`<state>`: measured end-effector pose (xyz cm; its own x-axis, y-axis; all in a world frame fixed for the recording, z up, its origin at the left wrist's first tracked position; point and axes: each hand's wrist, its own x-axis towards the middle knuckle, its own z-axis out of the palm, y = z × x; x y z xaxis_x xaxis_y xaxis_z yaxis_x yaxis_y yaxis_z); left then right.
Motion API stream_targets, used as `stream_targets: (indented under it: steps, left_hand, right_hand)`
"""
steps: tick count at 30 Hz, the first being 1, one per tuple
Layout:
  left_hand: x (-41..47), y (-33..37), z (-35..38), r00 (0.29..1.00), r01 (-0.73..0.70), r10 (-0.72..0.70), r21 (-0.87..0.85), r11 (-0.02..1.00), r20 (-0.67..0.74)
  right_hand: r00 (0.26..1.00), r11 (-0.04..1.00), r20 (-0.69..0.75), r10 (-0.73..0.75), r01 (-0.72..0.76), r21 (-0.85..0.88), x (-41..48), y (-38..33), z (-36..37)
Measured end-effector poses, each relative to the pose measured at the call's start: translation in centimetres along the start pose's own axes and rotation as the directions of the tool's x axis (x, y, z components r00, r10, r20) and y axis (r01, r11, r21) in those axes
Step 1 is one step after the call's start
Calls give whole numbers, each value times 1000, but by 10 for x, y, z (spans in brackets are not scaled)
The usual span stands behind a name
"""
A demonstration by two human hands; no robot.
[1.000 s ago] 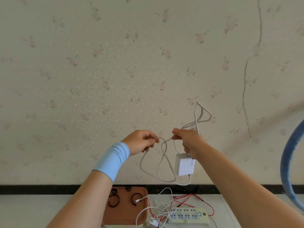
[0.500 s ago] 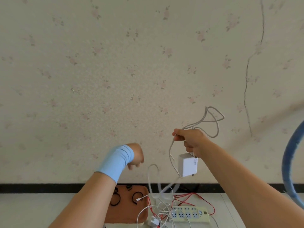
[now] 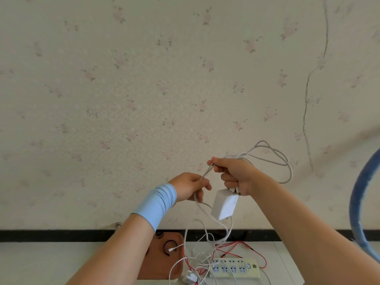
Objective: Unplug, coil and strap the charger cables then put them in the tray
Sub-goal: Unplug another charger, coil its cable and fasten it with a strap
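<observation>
- Several loose white and red wires (image 3: 197, 264) tangle on the pale table (image 3: 41, 264) beside a cream power strip (image 3: 234, 268). The left forearm covers part of the brown tray (image 3: 162, 262), which holds black strap loops (image 3: 164, 248).
- The charger cable (image 3: 291, 171) is in the air before the flowered wall. The right hand (image 3: 236, 174) clenches its coils, with the charger block (image 3: 225, 204) hanging below. The left hand (image 3: 191, 187) grips a strand.
- The cable is thin, white and limp; the block is smooth, boxy plastic. A blue hoop (image 3: 357, 204) curves at the right edge.
</observation>
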<state>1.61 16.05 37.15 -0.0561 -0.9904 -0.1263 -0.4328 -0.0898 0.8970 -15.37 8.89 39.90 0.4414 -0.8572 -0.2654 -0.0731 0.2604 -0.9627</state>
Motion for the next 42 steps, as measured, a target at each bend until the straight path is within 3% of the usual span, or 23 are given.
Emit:
stream_targets:
  steps: [2,6,12,15,16,18,20,22,24,30,34,37,38,42]
  left_hand:
    - [3,-4,-7,995,57,-62,-66,996,-82]
    - [0,-7,-19,976,215,-218,-124,969,-8]
    - [-6,1,-24,968,248,-247,254,935,-37]
    - [-3,0,-29,967,254,-203,521,815,-154]
    - [0,-3,-30,963,261,-182,530,807,-196]
    - [5,-6,-32,948,262,-191,283,923,-256]
    - [8,-6,-31,937,194,-243,-204,960,-251]
    - [6,-1,-26,957,91,-228,-563,821,-178]
    - [5,4,-19,974,37,-187,-723,690,-128]
    - [8,12,-9,975,-104,-103,-818,566,-196]
    - [10,13,-23,941,-226,-133,-871,436,-310]
    - [11,9,-32,900,-286,-205,-877,387,-384]
    - [11,8,-33,883,-299,-222,-861,412,-413]
    - [15,-4,-44,786,-281,-251,-688,669,-565]
  right_hand:
    - [998,998,-64,-14,11,-60,1,0,-2]
    - [995,1000,-102,16,-16,3,6,1,-6]
    - [998,926,-50,29,-8,377,10,0,-6]
    - [998,956,28,47,-53,289,11,1,-7]
    - [996,977,54,65,-75,201,10,1,-6]
    - [991,992,65,121,-119,-27,6,3,-5]
    - [986,967,52,157,-143,-213,1,6,-2]
    - [987,946,68,149,-122,-300,-3,8,4]
    - [986,931,123,112,-61,-361,-5,9,11]
    - [939,806,328,103,114,-580,-7,16,22]
    - [867,768,423,264,76,-636,-15,19,28]
    - [848,786,436,302,36,-617,-16,17,30]
    - [849,795,435,299,30,-606,-16,15,29]
    - [823,790,477,309,57,-611,-18,8,22]
